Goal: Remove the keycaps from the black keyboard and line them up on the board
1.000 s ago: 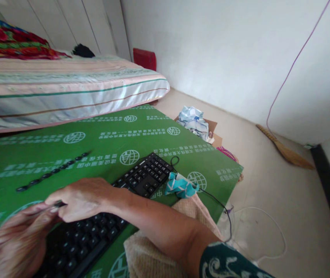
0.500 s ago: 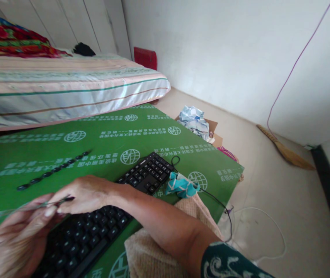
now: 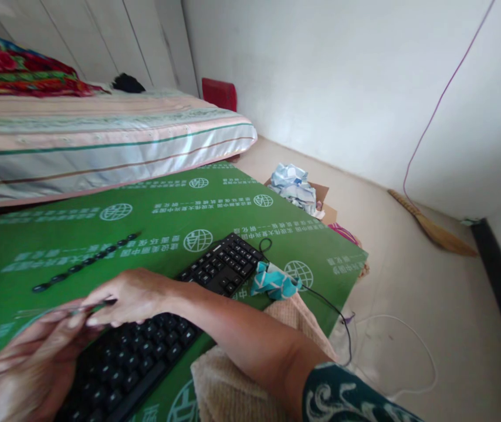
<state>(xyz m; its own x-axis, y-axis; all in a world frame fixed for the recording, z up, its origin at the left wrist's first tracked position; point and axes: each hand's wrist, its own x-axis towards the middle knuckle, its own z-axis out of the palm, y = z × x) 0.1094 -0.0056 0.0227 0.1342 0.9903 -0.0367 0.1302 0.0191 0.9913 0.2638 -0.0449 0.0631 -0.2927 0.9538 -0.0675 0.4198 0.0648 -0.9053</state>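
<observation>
At the lower left, my left hand (image 3: 34,363) pinches a thin greenish wire-like strand (image 3: 34,312) between thumb and fingertips. My right hand (image 3: 134,299) meets it there, fingers closed on the same strand near a small dark end (image 3: 110,302). What exactly the strand is, I cannot make out. Both hands are above a black keyboard (image 3: 145,357), and my right forearm crosses over it. Beyond my hands, a row of black, bead-like oval pieces (image 3: 74,268) lies diagonally on the green printed board (image 3: 158,220).
A teal patterned cloth (image 3: 274,282) and a beige knitted cloth (image 3: 233,381) lie by the keyboard, whose black cable (image 3: 332,305) runs over the board's right edge. A bed (image 3: 101,140) stands behind. On the floor are an open cardboard box (image 3: 321,192) and a broom (image 3: 435,228).
The view has tilted slightly upward, so the scene sits a little lower. Both hands keep their pinch on the strand, with only a small shift; its pale left end shows more clearly.
</observation>
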